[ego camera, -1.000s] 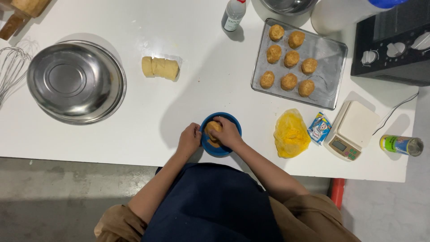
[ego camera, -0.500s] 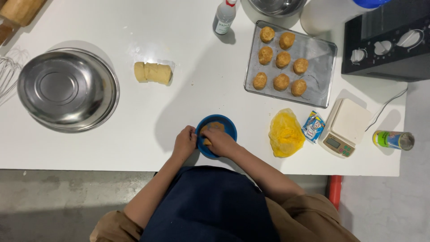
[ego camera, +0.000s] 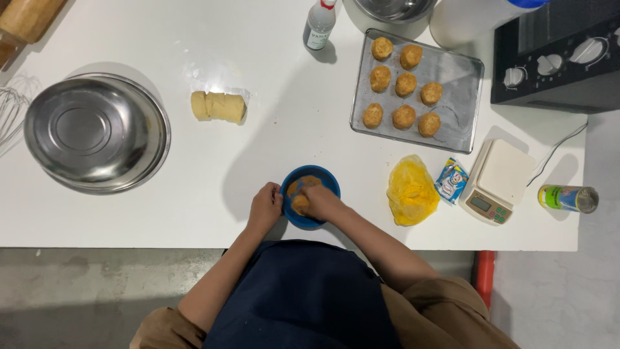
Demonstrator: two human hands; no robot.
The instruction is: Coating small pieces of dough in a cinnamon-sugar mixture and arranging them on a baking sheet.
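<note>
From the head camera: eight crumbed balls (ego camera: 403,84) sit on the baking tray (ego camera: 460,110), one roll of dough (ego camera: 219,106) lies mid-table, and there is one big steel bowl (ego camera: 97,131) at the left. The left hand (ego camera: 265,207) curls against the rim of the small blue bowl (ego camera: 292,216) at the table's near edge. The right hand (ego camera: 323,200) is down inside it, fingers closed over a crumbed dough piece (ego camera: 299,203). A yellow bag (ego camera: 411,191), a small packet (ego camera: 451,180) and a kitchen scale (ego camera: 498,181) lie just to the right.

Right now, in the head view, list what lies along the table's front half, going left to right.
Large round steel bowl → left hand → small blue bowl with right hand in it → crumpled yellow plastic bag → small blue packet → white kitchen scale → green tin can.
</note>
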